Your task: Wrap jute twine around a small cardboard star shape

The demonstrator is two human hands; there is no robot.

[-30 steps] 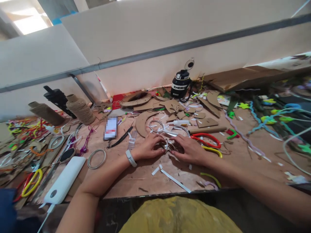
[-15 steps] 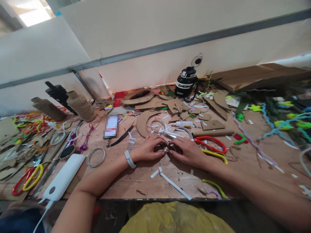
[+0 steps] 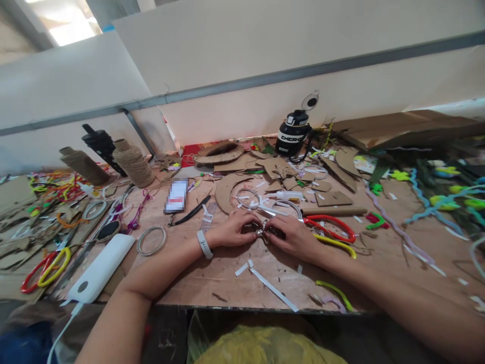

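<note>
My left hand (image 3: 239, 230) and my right hand (image 3: 291, 235) meet fingertip to fingertip over the wooden table (image 3: 212, 283). Both are closed in a pinch on one small, shiny silvery piece (image 3: 259, 232), largely hidden by the fingers, so its kind cannot be made out. A pale band sits on my left wrist. Just beyond my right hand lie scissors with red and yellow handles (image 3: 333, 227), their blades pointing left. Two rings (image 3: 248, 198) rest behind my hands. White strips of tape or paper (image 3: 273, 288) lie in front of them.
Left are a white power bank (image 3: 102, 270) with a cable, another ring (image 3: 151, 240), a phone (image 3: 176, 195), second scissors (image 3: 47, 270) and twine spools (image 3: 132, 164). A black bottle (image 3: 291, 134) stands behind, among cardboard pieces (image 3: 333, 197). Coloured fuzzy stems (image 3: 401, 227) lie right.
The view has shifted slightly, so the background sits a little lower and further right. My hands keep pinching the same small silvery piece in almost the same place.
</note>
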